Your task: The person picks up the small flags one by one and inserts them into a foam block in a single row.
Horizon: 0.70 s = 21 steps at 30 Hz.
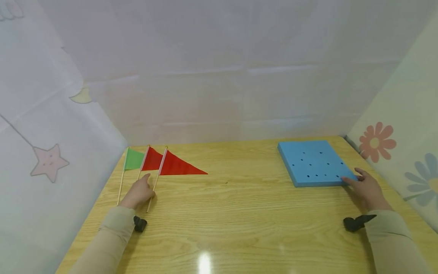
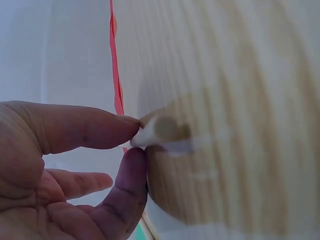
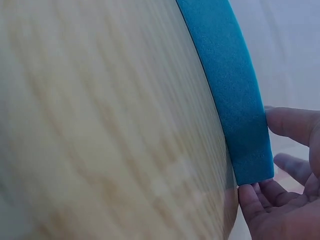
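Over left on the counter (image 1: 246, 220), our left hand (image 1: 138, 192) has its fingers (image 2: 131, 172) pinching the rightmost red flag (image 1: 179, 165) by the stick (image 1: 149, 204). Our right hand (image 1: 370, 191) grips the blue board (image 1: 314, 158) by a corner.

The left hand (image 2: 55, 185) pinches a pale stick (image 2: 151, 132) near its blurred end; above the stick runs a red cloth strip (image 2: 115, 70), right of it wood-grained tabletop (image 2: 240, 120), below it a green sliver (image 2: 139, 233)
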Each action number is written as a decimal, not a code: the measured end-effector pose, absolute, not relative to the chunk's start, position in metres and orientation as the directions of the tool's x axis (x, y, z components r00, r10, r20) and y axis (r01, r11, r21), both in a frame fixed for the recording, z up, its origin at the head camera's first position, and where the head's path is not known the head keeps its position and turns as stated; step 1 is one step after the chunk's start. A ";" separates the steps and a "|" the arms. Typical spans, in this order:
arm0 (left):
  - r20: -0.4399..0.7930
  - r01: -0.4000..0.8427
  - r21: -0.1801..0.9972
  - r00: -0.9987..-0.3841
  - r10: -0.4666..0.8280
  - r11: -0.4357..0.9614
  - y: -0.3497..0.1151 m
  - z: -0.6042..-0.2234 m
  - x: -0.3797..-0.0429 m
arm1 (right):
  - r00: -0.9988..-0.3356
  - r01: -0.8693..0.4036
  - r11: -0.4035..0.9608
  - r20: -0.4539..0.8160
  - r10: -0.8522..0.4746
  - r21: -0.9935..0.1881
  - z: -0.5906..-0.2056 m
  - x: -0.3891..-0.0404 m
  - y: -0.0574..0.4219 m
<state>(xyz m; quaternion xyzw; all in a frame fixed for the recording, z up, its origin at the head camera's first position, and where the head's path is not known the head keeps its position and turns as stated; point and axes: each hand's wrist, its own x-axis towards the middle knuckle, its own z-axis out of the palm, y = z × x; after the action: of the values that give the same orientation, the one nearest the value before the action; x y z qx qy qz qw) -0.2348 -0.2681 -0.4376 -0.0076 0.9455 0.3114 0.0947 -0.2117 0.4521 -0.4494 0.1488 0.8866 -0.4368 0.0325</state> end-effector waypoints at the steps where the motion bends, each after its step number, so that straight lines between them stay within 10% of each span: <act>1: -0.195 -0.082 0.581 -0.980 0.041 0.810 -0.268 -0.437 -0.235 | -0.955 0.290 0.575 -0.188 0.231 -0.765 -0.449 -0.211 0.452; 21: -0.176 -0.019 0.505 -0.981 0.082 0.863 -0.276 -0.436 -0.243 | -0.964 0.223 0.664 -0.263 0.041 -0.713 -0.449 -0.225 0.444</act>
<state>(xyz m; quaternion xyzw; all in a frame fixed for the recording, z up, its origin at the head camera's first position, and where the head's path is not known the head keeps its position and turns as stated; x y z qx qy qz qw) -0.2427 -0.2759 -0.4364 0.0163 0.9603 0.2612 0.0962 -0.2246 0.4443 -0.4490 0.0729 0.9052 -0.4031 0.1130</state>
